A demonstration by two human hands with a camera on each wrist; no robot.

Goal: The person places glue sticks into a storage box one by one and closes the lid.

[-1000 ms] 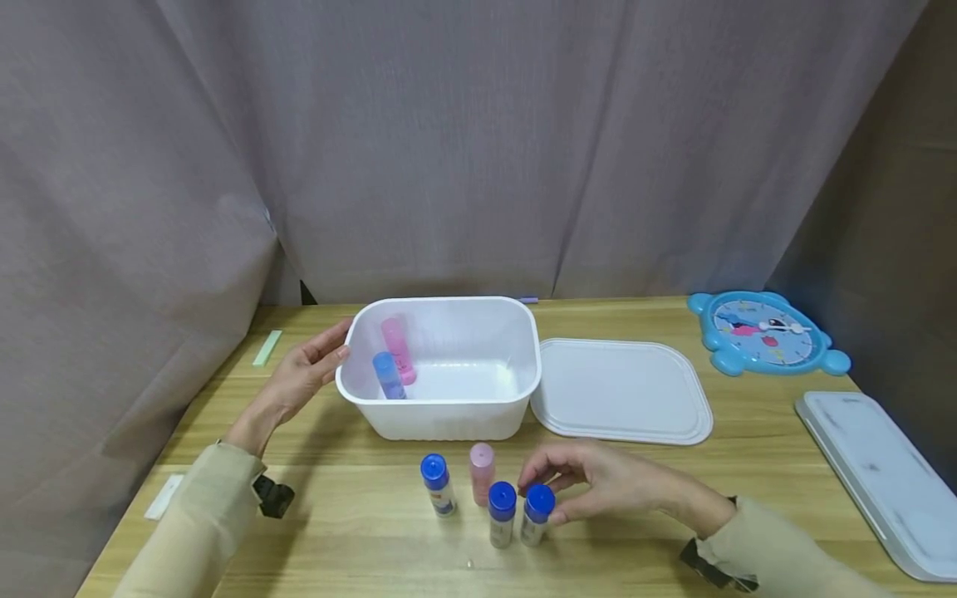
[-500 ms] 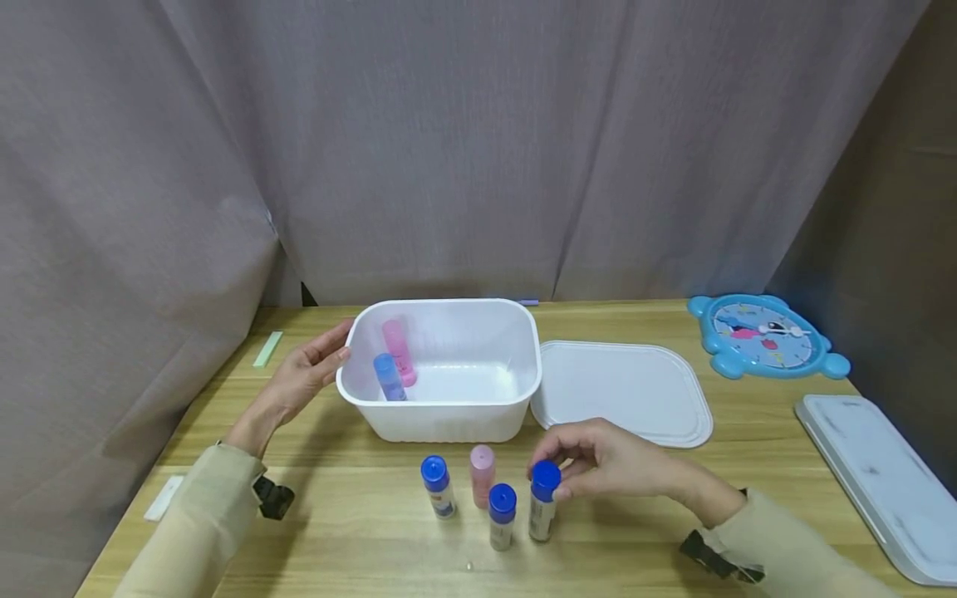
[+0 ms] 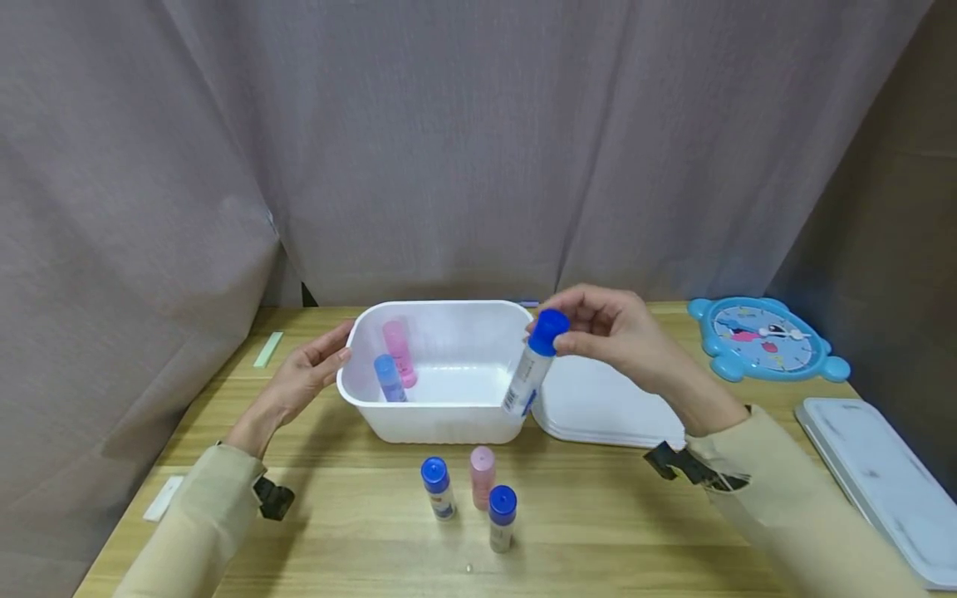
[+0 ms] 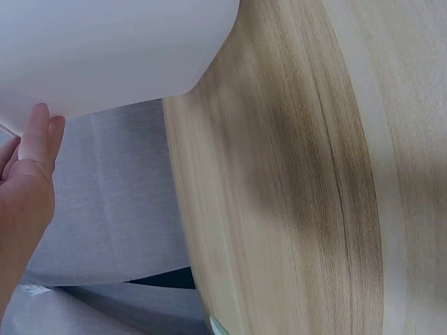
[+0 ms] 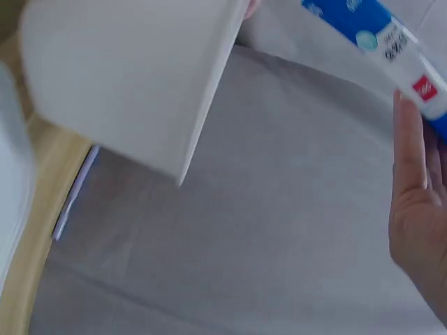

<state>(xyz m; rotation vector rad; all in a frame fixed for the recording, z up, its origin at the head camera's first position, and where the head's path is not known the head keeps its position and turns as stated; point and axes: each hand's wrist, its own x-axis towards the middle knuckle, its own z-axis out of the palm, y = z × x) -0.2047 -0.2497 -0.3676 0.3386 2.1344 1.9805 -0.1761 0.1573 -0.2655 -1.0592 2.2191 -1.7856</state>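
My right hand [image 3: 609, 328] pinches a blue-capped glue stick [image 3: 529, 374] near its cap. The stick hangs tilted over the right end of a white plastic bin [image 3: 441, 422]; its printed label [image 5: 398, 49] shows in the right wrist view. My left hand [image 3: 302, 374] rests its fairly straight fingers against the bin's left end, seen also as fingers [image 4: 35, 139] on the outer wall. Inside the bin lean a pink glue stick [image 3: 399, 353] and a light blue one [image 3: 389, 376]. Before it stand two blue-capped glue sticks [image 3: 438, 486] and a pink one [image 3: 483, 476].
A white lid [image 3: 606, 407] lies flat right of the bin, partly behind the right hand. Farther right are a blue toy clock [image 3: 766, 336] and a long white case [image 3: 882, 482]. Grey curtain [image 3: 478, 149] hangs behind the wooden table [image 3: 359, 540].
My right hand has lifted one blue-capped glue stick off the table, up and forward to the bin's right end, tilting it. My left hand stays at the bin.
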